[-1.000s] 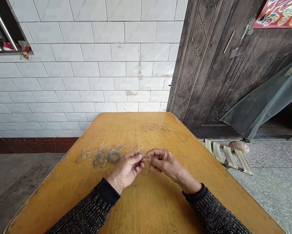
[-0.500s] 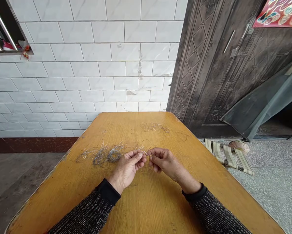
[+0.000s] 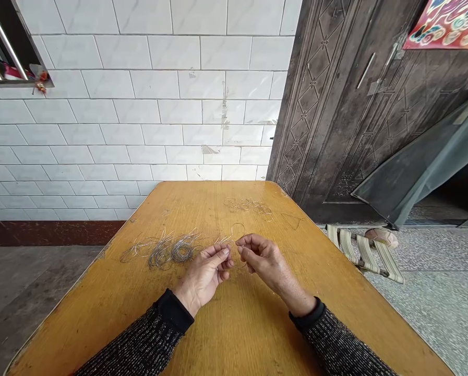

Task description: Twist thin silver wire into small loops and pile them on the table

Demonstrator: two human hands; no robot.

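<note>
Over the middle of the wooden table point(image 3: 218, 334), my left hand point(image 3: 207, 269) and my right hand point(image 3: 263, 261) face each other, fingertips a small gap apart. Both are closed in a pinch on a thin wire point(image 3: 238, 224), which curves up in a loop above the fingers. Its ends are too fine to follow. Left of my left hand lie coiled bundles of grey wire point(image 3: 182, 250) with pale straight ends. Farther back on the table, several small thin wire rings point(image 3: 247, 205) lie in a loose row.
A thin bent wire triangle point(image 3: 291, 220) lies near the table's right edge. White tiled wall point(image 3: 159, 109) stands behind the table. On the right are a dark carved door point(image 3: 335, 130), a grey curtain point(image 3: 425, 162) and a low striped-strap stool point(image 3: 369, 250) on the floor.
The wire loop above my fingers stands slightly higher and farther right. My right fingers have shifted a little, and the wire's position between the hands differs. My left hand is nearly still.
</note>
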